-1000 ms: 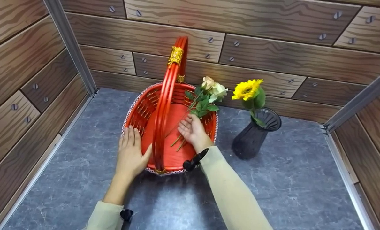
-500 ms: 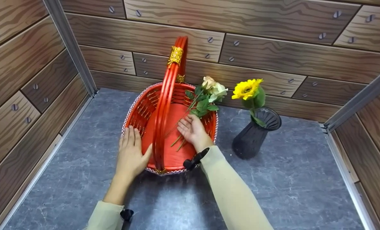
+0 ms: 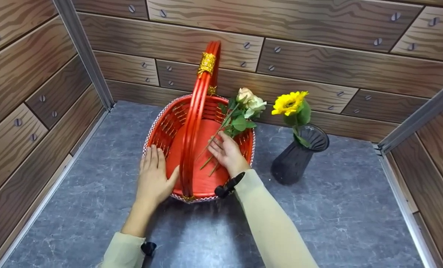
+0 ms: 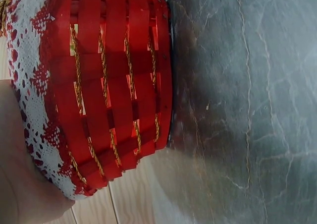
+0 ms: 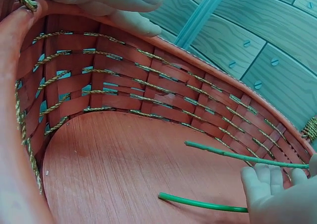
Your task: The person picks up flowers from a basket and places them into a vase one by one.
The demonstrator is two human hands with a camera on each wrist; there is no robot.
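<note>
A red woven basket [image 3: 169,126] with an arched handle stands on the grey tabletop. My left hand [image 3: 154,178] rests on its left rim, fingers straight; in the left wrist view, that hand [image 4: 25,169] lies against the white lace edging. Inside the basket, my right hand [image 3: 227,152] pinches a rose stem [image 5: 233,155] between thumb and bent fingers. A second green stem [image 5: 198,200] runs behind those fingers. Two artificial roses, one peach [image 3: 244,95] and one cream [image 3: 255,105], lean over the right back rim with green leaves [image 3: 240,123].
To the right of the basket stands a dark ribbed vase [image 3: 290,163] holding a yellow artificial flower [image 3: 290,103]. Wood-patterned walls [image 3: 311,63] enclose the tabletop [image 3: 340,208] at the back and both sides.
The roses, leaves and stems have shifted slightly at my right hand, one stem now showing more plainly across its fingers. My left hand, basket and vase stay in place.
</note>
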